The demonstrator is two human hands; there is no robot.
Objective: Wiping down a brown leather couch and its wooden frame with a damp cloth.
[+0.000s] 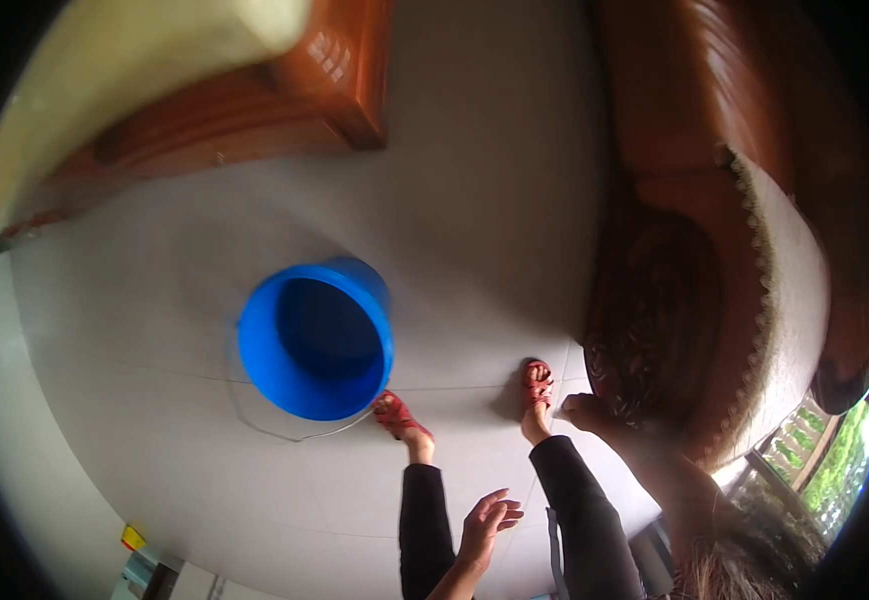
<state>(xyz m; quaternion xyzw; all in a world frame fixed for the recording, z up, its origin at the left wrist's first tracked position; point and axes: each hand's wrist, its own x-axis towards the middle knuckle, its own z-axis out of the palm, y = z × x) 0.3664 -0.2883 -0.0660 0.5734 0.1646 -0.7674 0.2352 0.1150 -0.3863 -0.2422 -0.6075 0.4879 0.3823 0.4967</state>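
Note:
A blue plastic bucket (266,367) stands on the pale tiled floor (464,247), left of my feet in red sandals. Its wire handle hangs down on the near side, one end close to the left sandal (401,420). The bucket's inside is dark, and I cannot tell what it contains. My left hand (488,521) hovers in front of my legs, holding nothing, its fingers loosely bent and apart. My right hand (584,411) reaches forward beside the right sandal (538,381), near the carved wooden side (644,330) of a large piece of furniture. Its fingers are blurred and partly unclear.
A reddish-brown wooden furniture piece (329,112) with a pale yellow covering (157,60) stands at the upper left. White fabric with a tasselled edge (787,300) drapes the carved furniture at the right. A yellow object (133,537) lies at the lower left. A railing and greenery show at the right rim.

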